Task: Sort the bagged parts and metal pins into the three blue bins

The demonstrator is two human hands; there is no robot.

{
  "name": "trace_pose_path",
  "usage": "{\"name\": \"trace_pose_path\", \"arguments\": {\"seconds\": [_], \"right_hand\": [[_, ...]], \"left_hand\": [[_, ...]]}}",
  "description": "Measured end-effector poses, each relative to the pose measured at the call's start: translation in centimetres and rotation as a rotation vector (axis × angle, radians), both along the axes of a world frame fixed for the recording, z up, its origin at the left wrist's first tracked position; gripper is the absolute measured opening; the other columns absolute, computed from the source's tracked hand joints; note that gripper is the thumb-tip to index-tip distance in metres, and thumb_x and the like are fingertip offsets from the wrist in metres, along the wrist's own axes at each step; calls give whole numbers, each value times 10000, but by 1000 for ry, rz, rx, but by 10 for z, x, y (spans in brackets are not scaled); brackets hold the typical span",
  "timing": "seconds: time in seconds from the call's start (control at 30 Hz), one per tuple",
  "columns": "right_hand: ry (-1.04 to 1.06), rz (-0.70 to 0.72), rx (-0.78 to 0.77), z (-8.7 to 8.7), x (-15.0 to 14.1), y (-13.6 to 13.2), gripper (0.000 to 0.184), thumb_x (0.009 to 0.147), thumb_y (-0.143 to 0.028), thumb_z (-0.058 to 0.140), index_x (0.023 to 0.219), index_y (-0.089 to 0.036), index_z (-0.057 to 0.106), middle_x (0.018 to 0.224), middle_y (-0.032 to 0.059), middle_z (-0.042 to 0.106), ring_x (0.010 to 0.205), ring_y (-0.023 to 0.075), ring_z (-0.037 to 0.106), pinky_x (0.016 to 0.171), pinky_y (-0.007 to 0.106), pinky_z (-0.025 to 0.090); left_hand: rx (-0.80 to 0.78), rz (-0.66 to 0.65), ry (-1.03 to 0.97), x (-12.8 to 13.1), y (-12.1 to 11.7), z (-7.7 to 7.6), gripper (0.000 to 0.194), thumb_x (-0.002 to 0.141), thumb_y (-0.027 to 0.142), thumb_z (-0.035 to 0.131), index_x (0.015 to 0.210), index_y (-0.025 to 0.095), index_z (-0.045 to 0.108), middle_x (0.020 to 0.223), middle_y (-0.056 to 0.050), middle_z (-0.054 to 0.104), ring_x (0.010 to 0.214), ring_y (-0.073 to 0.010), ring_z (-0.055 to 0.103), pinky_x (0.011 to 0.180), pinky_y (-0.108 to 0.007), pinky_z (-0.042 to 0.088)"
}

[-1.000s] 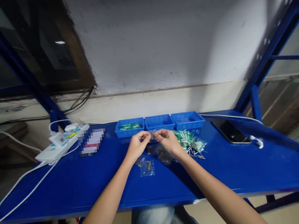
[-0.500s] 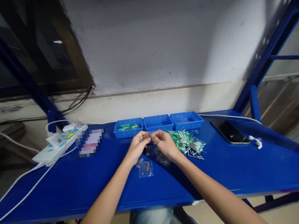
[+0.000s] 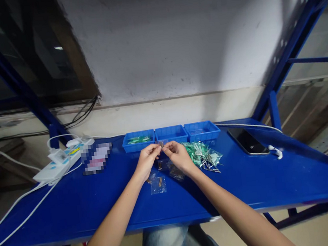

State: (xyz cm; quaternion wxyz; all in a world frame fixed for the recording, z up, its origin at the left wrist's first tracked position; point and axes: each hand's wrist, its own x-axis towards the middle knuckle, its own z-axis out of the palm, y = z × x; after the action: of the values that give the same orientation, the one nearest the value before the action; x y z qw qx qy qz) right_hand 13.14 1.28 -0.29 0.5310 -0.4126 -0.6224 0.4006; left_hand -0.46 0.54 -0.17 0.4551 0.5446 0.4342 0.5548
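Note:
Close together above the table, my left hand [image 3: 147, 159] and my right hand [image 3: 180, 156] are both closed, fingertips pinching a small clear plastic bag [image 3: 162, 142] between them. What is inside the bag is too small to make out. Below my left hand lies another clear bag [image 3: 158, 185] with brass-coloured screw-like pieces in it. A small brass-coloured piece [image 3: 160, 165] is on the table between my wrists. Crumpled clear plastic [image 3: 175, 172] sits under my right hand. To its right spreads a pile of green and white plastic pieces [image 3: 198, 150] with silver screw-like pins [image 3: 213, 168].
Three blue bins stand along the back: the left bin [image 3: 138, 147] holds green pieces, beside a middle bin [image 3: 180, 137] and a right bin [image 3: 203, 136]. A power strip [image 3: 51, 172] with white cables and a blurred-out phone-like item [image 3: 99, 157] are left; a phone [image 3: 248, 142] and white earphones [image 3: 275, 151] right.
My hands stay together at the bag, with small shifts of the fingers; the bag now shows more plainly above the fingertips. The whole view has drifted slightly, moving things leftward.

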Motion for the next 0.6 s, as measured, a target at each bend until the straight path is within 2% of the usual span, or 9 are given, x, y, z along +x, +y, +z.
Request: {"name": "trace_pose_path", "arguments": {"seconds": [0.17, 0.33, 0.47, 0.6], "right_hand": [[-62, 14, 41, -1, 1, -1, 187, 776, -341, 507, 743, -167, 569, 680, 11, 602, 597, 127, 525, 582, 241, 398], [-195, -77, 153, -1, 2, -2, 178, 824, -307, 439, 738, -181, 530, 648, 7, 563, 592, 137, 497, 573, 249, 374], [-312, -110, 248, -1, 1, -3, 150, 834, -263, 412, 721, -190, 481, 673, 15, 544, 621, 149, 493, 591, 262, 364], [-329, -122, 265, 0, 1, -5, 131, 841, -244, 405, 735, -196, 468, 700, 11, 540, 656, 154, 501, 614, 265, 369]], "left_hand": [[-39, -5, -54, 1, -1, 0, 231, 691, 367, 673, 782, 155, 661, 726, -8, 601, 642, -101, 510, 536, -204, 366], [-30, -12, -61, 4, -1, 0, 244, 691, 345, 681, 829, 146, 649, 720, -12, 592, 624, -98, 496, 542, -200, 367], [10, 6, 27, 4, -1, 1, 219, 714, 338, 662, 817, 149, 619, 745, -13, 604, 674, -119, 531, 592, -210, 388], [99, 4, 136, 2, -1, 3, 178, 738, 317, 638, 778, 144, 621, 776, -21, 619, 741, -144, 557, 708, -245, 412]]}}
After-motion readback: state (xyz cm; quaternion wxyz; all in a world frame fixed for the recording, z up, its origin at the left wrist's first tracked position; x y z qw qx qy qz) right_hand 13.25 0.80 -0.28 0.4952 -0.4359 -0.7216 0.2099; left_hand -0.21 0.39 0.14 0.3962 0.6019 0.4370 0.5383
